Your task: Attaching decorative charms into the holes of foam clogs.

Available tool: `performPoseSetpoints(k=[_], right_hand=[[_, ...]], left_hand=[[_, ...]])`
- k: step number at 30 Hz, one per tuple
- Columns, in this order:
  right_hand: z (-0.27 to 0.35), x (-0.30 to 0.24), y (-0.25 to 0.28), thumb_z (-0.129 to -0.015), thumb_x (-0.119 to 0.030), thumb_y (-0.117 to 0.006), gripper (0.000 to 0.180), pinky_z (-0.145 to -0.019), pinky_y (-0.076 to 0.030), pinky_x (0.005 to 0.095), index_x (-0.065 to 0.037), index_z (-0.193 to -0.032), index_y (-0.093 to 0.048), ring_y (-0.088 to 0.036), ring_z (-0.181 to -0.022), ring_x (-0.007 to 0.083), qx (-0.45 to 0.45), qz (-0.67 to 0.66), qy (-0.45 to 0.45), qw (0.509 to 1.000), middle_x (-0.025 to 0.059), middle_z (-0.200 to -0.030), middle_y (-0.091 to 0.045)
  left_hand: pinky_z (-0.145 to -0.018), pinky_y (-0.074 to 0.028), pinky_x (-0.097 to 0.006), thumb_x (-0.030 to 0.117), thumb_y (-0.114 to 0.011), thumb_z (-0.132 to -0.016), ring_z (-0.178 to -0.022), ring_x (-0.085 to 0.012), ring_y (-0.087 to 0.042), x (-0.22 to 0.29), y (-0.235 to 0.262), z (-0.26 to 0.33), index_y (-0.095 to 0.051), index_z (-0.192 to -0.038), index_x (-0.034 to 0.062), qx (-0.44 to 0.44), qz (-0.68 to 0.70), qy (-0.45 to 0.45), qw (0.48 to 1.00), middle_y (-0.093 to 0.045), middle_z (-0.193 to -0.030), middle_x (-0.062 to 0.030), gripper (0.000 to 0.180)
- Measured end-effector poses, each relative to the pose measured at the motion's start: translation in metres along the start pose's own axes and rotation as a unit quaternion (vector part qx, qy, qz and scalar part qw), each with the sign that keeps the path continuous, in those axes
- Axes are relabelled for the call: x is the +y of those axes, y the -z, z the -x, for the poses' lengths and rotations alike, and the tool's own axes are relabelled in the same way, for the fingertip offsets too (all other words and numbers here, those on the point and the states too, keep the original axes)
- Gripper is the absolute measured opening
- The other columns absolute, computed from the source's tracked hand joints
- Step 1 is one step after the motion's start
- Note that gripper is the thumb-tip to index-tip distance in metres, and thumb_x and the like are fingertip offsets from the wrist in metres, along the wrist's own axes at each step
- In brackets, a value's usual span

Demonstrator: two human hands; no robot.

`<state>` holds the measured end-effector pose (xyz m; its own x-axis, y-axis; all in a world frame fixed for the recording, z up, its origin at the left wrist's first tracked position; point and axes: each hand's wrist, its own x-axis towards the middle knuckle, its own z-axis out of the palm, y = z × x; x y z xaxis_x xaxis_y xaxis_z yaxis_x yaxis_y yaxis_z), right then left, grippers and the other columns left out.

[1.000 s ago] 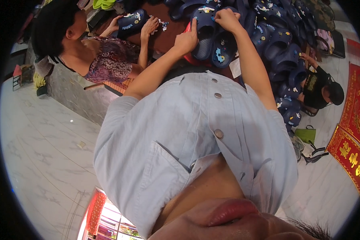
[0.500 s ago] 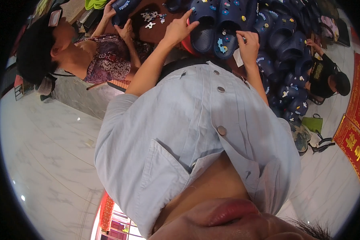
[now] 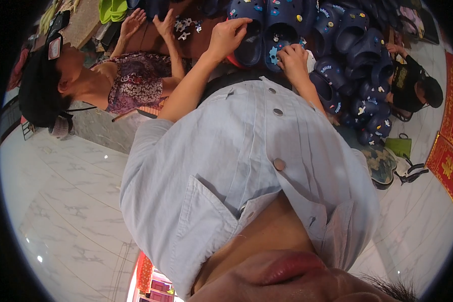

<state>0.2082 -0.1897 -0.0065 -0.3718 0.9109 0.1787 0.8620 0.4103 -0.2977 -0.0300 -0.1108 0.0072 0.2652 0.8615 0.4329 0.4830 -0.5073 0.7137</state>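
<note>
Two navy blue clogs stand side by side before me, the left clog (image 3: 246, 50) and the right clog (image 3: 274, 39), both with small colourful charms on their uppers. My left hand (image 3: 227, 39) is at the left clog's edge, index finger stretched across its opening and thumb apart. A light blue charm (image 3: 273, 54) shows in the heel part of the right clog. Over that clog's right side, my right hand (image 3: 294, 59) has its fingers bent together; whatever is between the fingertips is too small or hidden to make out.
Many more navy clogs (image 3: 362, 55) are heaped to the right. White charms (image 3: 186, 27) lie on the brown table (image 3: 199, 48). A person in a patterned top (image 3: 138, 83) sits at the left, near green clogs (image 3: 113, 10). Another person in black (image 3: 407, 90) is beyond the heap.
My left hand has drawn slightly back and its fingers have bent more. My right hand has moved left and nearer over the right clog. The neighbour at left no longer holds a clog up.
</note>
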Motion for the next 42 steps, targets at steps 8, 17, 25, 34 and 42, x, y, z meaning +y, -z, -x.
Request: performPoseSetpoints(k=[8,17,25,34,42], right_hand=[[-0.007,0.001,0.006,-0.065,-0.012,-0.073,0.027,-0.085,-0.034,0.0424,-0.011,-0.088,-0.058,-0.050,-0.096,0.0242,-0.021,-0.011,-0.015,1.000,0.0024,-0.089,-0.059],[-0.023,-0.007,0.019,-0.070,-0.013,-0.070,0.017,-0.080,-0.037,0.0408,-0.010,-0.084,-0.061,-0.052,-0.090,0.0252,0.082,-0.070,-0.055,0.993,0.0046,-0.086,-0.059],[-0.034,0.000,-0.003,-0.074,-0.011,-0.062,0.017,-0.086,-0.035,0.0457,-0.010,-0.090,-0.066,-0.052,-0.094,0.0233,0.061,0.096,-0.030,0.993,0.0043,-0.088,-0.060],[-0.046,0.006,-0.028,-0.075,-0.013,-0.061,0.019,-0.093,-0.029,0.0510,-0.013,-0.092,-0.067,-0.054,-0.096,0.0195,0.108,0.171,-0.018,0.979,0.0004,-0.089,-0.061],[-0.042,-0.018,0.006,-0.074,-0.013,-0.070,0.014,-0.089,-0.037,0.0401,-0.008,-0.087,-0.067,-0.060,-0.083,0.0166,0.168,-0.119,-0.133,0.970,0.0030,-0.081,-0.067]], left_hand=[[-0.062,-0.052,-0.030,0.007,-0.062,-0.080,-0.071,-0.0230,-0.066,0.001,0.003,0.012,-0.067,-0.102,0.0083,-0.040,-0.010,-0.012,0.999,-0.068,-0.087,-0.0115,0.022],[-0.066,-0.051,-0.036,0.010,-0.063,-0.077,-0.077,-0.0274,-0.064,0.019,-0.004,0.020,-0.065,-0.099,0.0091,-0.130,-0.003,-0.078,0.988,-0.066,-0.087,-0.0090,0.022],[-0.067,-0.051,-0.038,0.013,-0.060,-0.079,-0.079,-0.0293,-0.063,0.012,-0.012,0.024,-0.064,-0.097,0.0081,-0.135,-0.009,-0.069,0.988,-0.065,-0.087,-0.0094,0.019],[-0.070,-0.051,-0.040,0.013,-0.059,-0.080,-0.080,-0.0323,-0.062,0.009,-0.020,0.030,-0.065,-0.095,0.0061,-0.212,0.009,-0.063,0.975,-0.065,-0.088,-0.0130,0.018],[-0.070,-0.051,-0.038,0.015,-0.063,-0.081,-0.082,-0.0300,-0.063,0.010,-0.013,0.028,-0.064,-0.104,0.0079,-0.130,0.037,-0.019,0.991,-0.065,-0.091,-0.0120,0.023]])
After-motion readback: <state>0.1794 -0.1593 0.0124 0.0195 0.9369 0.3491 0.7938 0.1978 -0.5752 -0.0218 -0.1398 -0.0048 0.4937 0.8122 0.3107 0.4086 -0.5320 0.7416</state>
